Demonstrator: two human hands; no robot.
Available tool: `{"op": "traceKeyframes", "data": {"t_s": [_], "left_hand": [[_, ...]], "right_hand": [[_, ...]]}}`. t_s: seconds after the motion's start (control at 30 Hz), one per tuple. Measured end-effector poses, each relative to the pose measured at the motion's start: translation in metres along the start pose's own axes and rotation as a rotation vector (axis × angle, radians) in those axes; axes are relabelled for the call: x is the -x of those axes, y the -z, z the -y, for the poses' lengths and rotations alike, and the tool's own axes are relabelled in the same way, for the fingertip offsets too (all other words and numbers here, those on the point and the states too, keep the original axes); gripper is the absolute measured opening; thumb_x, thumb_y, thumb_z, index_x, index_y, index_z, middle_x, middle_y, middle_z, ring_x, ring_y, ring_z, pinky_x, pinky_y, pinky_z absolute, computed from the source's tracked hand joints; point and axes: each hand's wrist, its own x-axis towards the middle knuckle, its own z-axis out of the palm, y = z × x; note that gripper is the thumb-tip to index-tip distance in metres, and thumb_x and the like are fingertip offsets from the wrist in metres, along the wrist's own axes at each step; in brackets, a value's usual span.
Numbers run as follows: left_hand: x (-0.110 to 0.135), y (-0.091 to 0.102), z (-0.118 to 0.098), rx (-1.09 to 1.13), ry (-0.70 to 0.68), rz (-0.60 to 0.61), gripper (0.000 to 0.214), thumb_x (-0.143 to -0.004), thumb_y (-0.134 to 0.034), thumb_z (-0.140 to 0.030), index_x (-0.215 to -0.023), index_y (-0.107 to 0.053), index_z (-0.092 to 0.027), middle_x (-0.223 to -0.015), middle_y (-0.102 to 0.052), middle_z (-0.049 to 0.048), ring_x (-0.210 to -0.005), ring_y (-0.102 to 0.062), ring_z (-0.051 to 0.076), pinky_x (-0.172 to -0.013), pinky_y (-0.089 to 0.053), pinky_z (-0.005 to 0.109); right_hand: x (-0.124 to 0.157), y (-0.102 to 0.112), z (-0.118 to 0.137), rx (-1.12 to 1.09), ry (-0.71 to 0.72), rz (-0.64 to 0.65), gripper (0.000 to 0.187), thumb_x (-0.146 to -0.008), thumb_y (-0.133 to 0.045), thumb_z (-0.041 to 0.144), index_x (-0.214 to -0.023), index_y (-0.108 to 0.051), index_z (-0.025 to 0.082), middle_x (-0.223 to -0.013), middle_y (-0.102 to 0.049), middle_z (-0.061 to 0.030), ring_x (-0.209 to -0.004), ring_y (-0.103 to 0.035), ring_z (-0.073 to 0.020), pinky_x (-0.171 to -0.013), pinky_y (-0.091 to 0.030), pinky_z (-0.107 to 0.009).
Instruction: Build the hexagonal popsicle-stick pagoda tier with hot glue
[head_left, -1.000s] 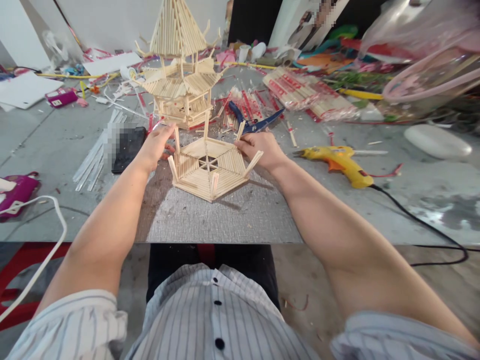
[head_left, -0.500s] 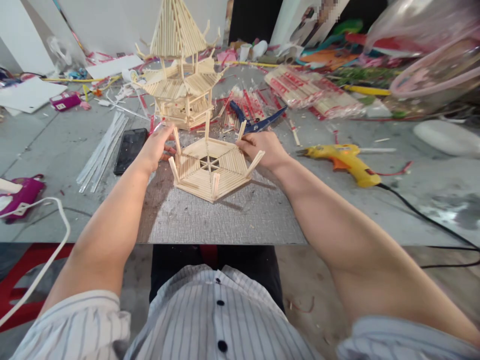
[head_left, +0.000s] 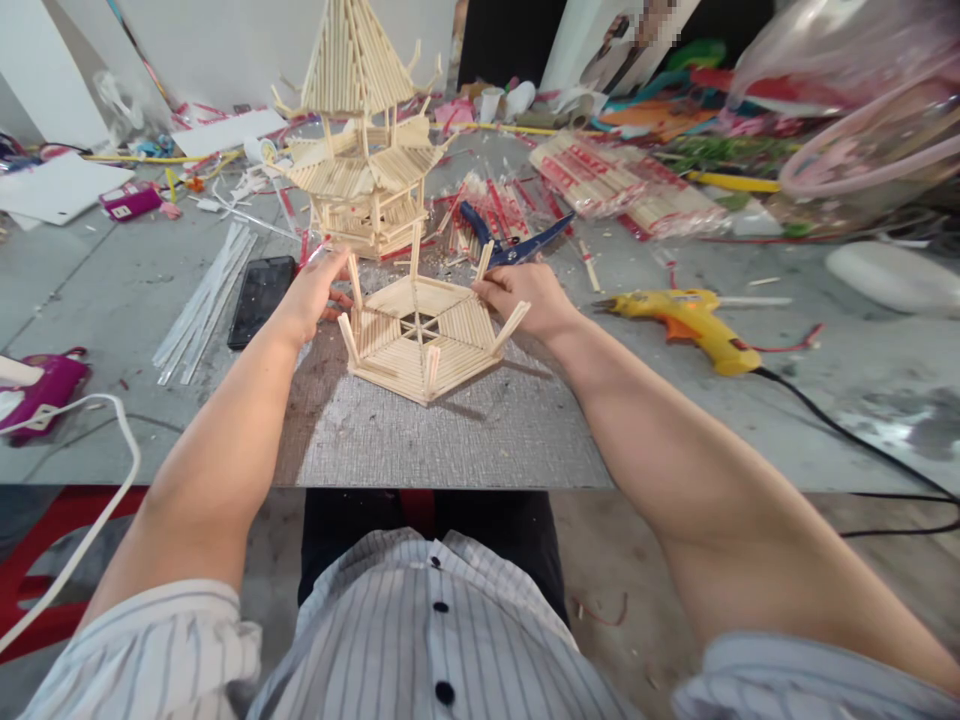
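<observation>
A hexagonal platform of wooden sticks (head_left: 457,358), with short posts leaning outward at its corners and spokes across a small opening in its middle, sits in front of me. My left hand (head_left: 319,292) has its fingers curled at the platform's back-left side, by a corner post. At the back-right edge, my right hand (head_left: 525,298) pinches the platform beside another post. The far fingertips of both hands are partly hidden. Behind stands a tiered stick pagoda (head_left: 364,165) with a pointed roof. Blue-handled cutters (head_left: 529,245) lie just beyond my right hand.
A yellow hot glue gun (head_left: 690,318) with a black cord lies right. On the left are a black phone (head_left: 261,300), clear glue sticks (head_left: 204,305) and a purple power strip (head_left: 49,390). Bagged sticks (head_left: 592,172) and a white mouse-shaped object (head_left: 889,275) lie farther back.
</observation>
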Motion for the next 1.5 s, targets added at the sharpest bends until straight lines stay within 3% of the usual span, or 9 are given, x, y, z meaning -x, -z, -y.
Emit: {"op": "traceKeyframes", "data": {"t_s": [0.23, 0.57, 1.5], "left_hand": [[-0.0011, 0.0004, 0.0006, -0.019, -0.004, -0.002, 0.061, -0.089, -0.037, -0.067, -0.119, -0.062, -0.020, -0.113, -0.063, 0.0121, -0.073, -0.067, 0.018, -0.059, -0.048, 0.028], [0.0004, -0.0025, 0.0003, 0.135, 0.016, -0.021, 0.057, -0.087, -0.045, -0.064, -0.114, -0.065, -0.018, -0.111, -0.065, 0.0114, -0.072, -0.065, 0.016, -0.056, -0.047, 0.023], [-0.0042, -0.0002, 0.0041, 0.126, 0.011, -0.007, 0.054, -0.090, -0.043, -0.061, -0.114, -0.066, -0.020, -0.115, -0.063, 0.0111, -0.069, -0.066, 0.015, -0.055, -0.048, 0.025]], "right_hand": [[0.0009, 0.0030, 0.0036, 0.003, -0.024, 0.029, 0.029, -0.090, -0.049, 0.031, -0.081, -0.072, 0.015, -0.083, -0.073, -0.0130, -0.085, -0.067, -0.0273, -0.071, -0.041, -0.033], [0.0008, 0.0022, 0.0011, 0.014, 0.007, 0.021, 0.030, -0.090, -0.048, 0.031, -0.081, -0.071, 0.014, -0.083, -0.073, -0.0122, -0.085, -0.068, -0.0261, -0.071, -0.041, -0.032], [0.0011, 0.0042, 0.0038, 0.039, -0.013, 0.042, 0.030, -0.090, -0.048, 0.031, -0.083, -0.072, 0.014, -0.085, -0.073, -0.0127, -0.086, -0.068, -0.0263, -0.070, -0.041, -0.032]]}}
